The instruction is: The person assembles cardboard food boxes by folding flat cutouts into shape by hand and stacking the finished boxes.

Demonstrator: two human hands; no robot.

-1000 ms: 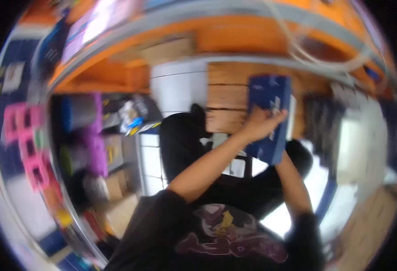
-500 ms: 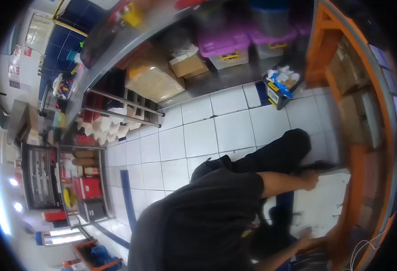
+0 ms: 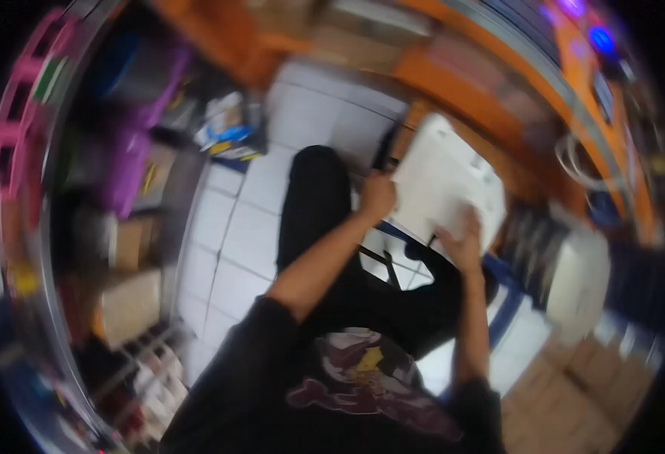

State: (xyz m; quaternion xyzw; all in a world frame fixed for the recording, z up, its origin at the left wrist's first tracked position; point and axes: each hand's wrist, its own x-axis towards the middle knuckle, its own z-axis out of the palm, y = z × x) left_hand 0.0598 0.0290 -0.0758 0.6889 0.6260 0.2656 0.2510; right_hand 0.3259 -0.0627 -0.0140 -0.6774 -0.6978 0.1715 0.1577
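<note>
A white flat cardboard sheet (image 3: pixel 442 178) with small cut notches along its far edge is tilted in front of my knees. My left hand (image 3: pixel 378 194) is closed on its near left edge. Toward the lower right of the sheet, my right hand (image 3: pixel 465 240) lies against its face with the fingers spread, somewhat blurred. Under the sheet's far side shows a brown, wood-coloured surface (image 3: pixel 404 142). Whether the white piece is one sheet or several stacked ones, I cannot tell.
Orange shelving (image 3: pixel 453 87) runs along the far side. A dark bin (image 3: pixel 253 132) with rubbish stands at the left, near purple-lidded boxes (image 3: pixel 129 170). Brown cartons (image 3: pixel 574 393) and a pale rounded object (image 3: pixel 580 280) are at the right. White floor tiles (image 3: pixel 249 238) lie beside my leg.
My view has swung round, so the sheet now appears at the centre. My left hand still grips its edge. My right hand has moved onto the sheet's face.
</note>
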